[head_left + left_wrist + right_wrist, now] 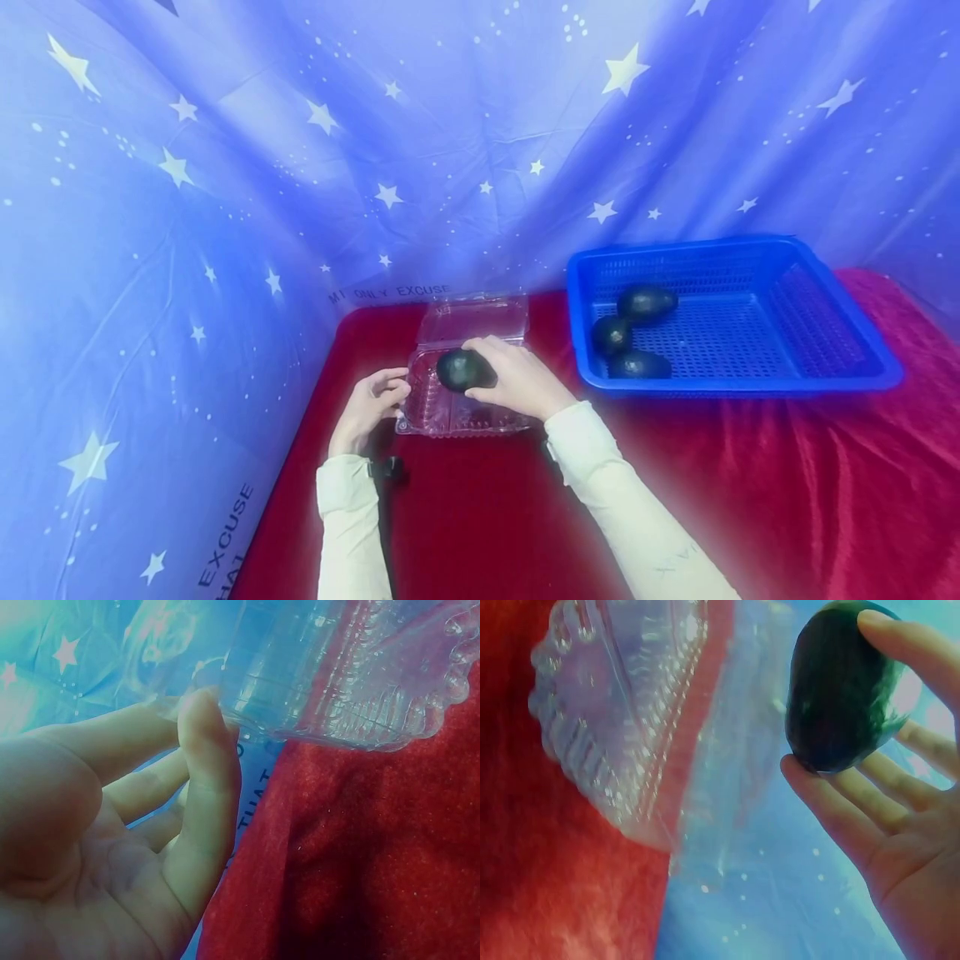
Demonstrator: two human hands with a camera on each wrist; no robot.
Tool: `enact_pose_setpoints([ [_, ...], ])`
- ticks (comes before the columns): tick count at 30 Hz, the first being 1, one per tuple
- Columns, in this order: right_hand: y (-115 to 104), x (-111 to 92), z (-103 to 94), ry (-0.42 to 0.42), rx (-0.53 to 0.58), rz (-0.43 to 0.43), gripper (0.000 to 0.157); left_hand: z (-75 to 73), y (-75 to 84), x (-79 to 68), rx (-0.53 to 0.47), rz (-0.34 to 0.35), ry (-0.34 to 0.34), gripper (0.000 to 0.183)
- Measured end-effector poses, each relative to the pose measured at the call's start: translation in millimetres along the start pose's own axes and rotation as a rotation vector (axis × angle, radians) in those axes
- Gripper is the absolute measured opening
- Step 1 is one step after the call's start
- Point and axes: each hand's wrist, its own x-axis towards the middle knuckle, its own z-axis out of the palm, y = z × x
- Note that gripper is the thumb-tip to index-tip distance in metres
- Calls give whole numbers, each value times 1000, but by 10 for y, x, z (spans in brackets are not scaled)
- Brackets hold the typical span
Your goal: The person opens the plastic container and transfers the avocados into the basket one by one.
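My right hand [521, 379] grips a dark green avocado [456, 371] over the clear plastic clamshell container [468, 423]. In the right wrist view the thumb and fingertips hold the avocado [836, 690] from opposite sides, apart from the container [641, 712]. The container's hinged lid [480, 318] stands raised at the back. At its left rim is my left hand [367, 408]; thumb and finger pinch the edge of the container [315, 682] in the left wrist view. The avocado and right hand hide part of the container's inside.
A blue plastic basket [817, 383] stands on the right, with three avocados [647, 302] at its left end. Red cloth [480, 517] covers the table. Blue star-patterned fabric [465, 125] hangs behind and along the left side.
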Motion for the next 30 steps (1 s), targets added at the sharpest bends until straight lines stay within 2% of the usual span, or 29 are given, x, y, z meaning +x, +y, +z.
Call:
enact_pose_setpoints([
  [10,43,-111,-229,86,-4,7,64,-11,15,6,9,-9,-5,48],
  [20,103,-216,-426,133,-9,15,64,-17,17,-7,25,-7,-9,46],
  [30,211,-362,-611,152,7,83,65,-10,-2,-6,5,-16,-23,49],
])
